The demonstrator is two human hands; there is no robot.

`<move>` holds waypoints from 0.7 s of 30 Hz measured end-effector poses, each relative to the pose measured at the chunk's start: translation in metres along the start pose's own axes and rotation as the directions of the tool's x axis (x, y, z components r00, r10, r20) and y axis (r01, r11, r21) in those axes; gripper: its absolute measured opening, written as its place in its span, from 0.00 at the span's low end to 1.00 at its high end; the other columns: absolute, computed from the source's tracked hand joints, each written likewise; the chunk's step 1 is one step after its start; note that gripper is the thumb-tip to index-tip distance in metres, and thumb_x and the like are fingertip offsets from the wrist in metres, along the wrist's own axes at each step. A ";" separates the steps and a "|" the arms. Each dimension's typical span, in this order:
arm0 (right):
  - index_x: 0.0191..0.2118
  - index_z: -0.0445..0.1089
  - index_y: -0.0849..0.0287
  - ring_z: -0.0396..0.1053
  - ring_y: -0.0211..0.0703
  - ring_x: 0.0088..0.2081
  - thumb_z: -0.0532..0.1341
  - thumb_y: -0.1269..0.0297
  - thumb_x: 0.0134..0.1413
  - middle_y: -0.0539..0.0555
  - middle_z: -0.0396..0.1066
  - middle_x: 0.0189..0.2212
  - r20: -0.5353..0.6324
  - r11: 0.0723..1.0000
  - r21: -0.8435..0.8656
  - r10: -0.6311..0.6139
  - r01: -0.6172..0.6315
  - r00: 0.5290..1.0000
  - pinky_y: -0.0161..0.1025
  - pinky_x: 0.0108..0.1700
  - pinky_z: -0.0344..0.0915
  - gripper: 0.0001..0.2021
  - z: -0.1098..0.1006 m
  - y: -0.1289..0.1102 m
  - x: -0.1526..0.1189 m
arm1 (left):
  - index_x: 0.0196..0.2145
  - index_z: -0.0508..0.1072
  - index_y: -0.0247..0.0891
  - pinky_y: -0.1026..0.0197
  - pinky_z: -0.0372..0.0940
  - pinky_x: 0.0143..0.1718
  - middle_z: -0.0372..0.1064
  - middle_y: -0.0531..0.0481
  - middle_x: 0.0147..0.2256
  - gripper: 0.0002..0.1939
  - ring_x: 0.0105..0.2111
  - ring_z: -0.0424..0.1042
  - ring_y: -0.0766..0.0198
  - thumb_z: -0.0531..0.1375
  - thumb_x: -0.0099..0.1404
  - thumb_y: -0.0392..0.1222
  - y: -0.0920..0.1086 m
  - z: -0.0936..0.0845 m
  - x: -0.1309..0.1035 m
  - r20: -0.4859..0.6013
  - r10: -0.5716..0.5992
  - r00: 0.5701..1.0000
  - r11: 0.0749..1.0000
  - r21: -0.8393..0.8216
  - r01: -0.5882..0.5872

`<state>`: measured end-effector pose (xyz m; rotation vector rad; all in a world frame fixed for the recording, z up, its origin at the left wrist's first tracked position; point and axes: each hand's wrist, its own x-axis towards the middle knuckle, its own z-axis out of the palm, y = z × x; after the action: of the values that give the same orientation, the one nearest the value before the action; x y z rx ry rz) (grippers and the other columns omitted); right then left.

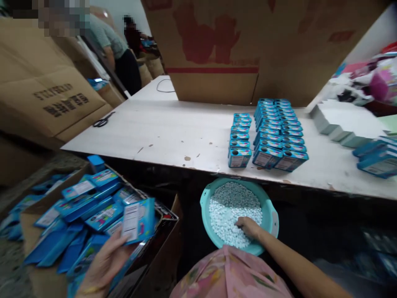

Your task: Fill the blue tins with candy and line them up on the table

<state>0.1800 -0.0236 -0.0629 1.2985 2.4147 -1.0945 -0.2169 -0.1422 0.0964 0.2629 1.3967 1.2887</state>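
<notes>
Large cardboard box (248, 45): stood at the far edge of the surface (173, 128), printed in red, walling off the back.

Surface: pale board, stained in places; scissors (103, 120) are laid near its far left corner, a thin cable loop (165, 85) further back.

Open carton (161, 248): set on the floor below the left near edge, heaped with flat blue packs (89, 207), presumably kept within easy reach of the left side.

Basin (273, 219): teal, round, placed below the near edge directly in front of the person, filled with small white pellets (232, 203); judged to be kept low and central so pellets can be scooped without stretching.

Rows of filled blue boxes (279, 132): lined up in neat columns from the near edge toward the far edge, right of centre, openings turned the same way, probably for counting.

Grey and white trays (335, 124): stacked toward the right edge.

Left hand (107, 265): closed on one blue pack (138, 221), thumb and fingers clamped at its lower edge, the pack held tilted above the carton.

Right hand (248, 227): laid in the basin, fingers curled together down into the pellets; whether any are pinched cannot be told.
</notes>
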 end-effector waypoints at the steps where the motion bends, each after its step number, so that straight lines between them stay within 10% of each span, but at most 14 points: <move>1: 0.24 0.69 0.62 0.65 0.38 0.32 0.49 0.81 0.36 0.51 0.68 0.25 0.005 0.999 0.036 -0.024 0.024 1.000 0.31 0.34 0.58 0.13 -0.004 0.002 -0.001 | 0.50 0.61 0.47 0.52 0.66 0.43 0.72 0.53 0.39 0.33 0.42 0.68 0.54 0.62 0.44 0.39 -0.007 0.017 -0.001 0.070 -0.032 0.997 0.999 -0.025 0.034; 9: 0.33 0.71 0.64 0.60 0.33 0.22 0.50 0.72 0.44 0.52 0.64 0.26 -0.056 0.894 0.442 0.109 -0.073 0.992 0.30 0.22 0.58 0.14 -0.054 -0.001 -0.038 | 0.45 0.63 0.44 0.52 0.61 0.44 0.68 0.49 0.41 0.25 0.43 0.67 0.56 0.62 0.47 0.37 -0.070 0.135 0.028 0.454 0.015 0.891 1.000 -0.013 -0.010; 14: 0.34 0.72 0.63 0.58 0.31 0.21 0.52 0.68 0.45 0.51 0.61 0.25 -0.167 0.813 0.582 0.135 -0.013 0.977 0.28 0.19 0.56 0.13 -0.111 -0.014 -0.071 | 0.46 0.62 0.38 0.52 0.55 0.50 0.64 0.45 0.45 0.26 0.47 0.63 0.56 0.62 0.48 0.39 -0.099 0.149 0.060 0.436 0.136 0.889 0.939 0.231 -0.257; 21: 0.34 0.73 0.59 0.65 0.34 0.30 0.51 0.73 0.46 0.51 0.69 0.27 -0.237 0.971 0.227 -0.015 0.071 0.971 0.29 0.31 0.58 0.14 -0.161 -0.049 -0.083 | 0.46 0.64 0.36 0.53 0.53 0.51 0.64 0.46 0.45 0.23 0.47 0.62 0.56 0.58 0.50 0.38 -0.122 0.170 0.075 0.571 0.217 0.792 0.724 0.449 -0.523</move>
<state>0.2185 0.0161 0.1160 1.5329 2.5526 -1.3422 -0.0422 -0.0400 0.0037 1.2915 1.2926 0.9601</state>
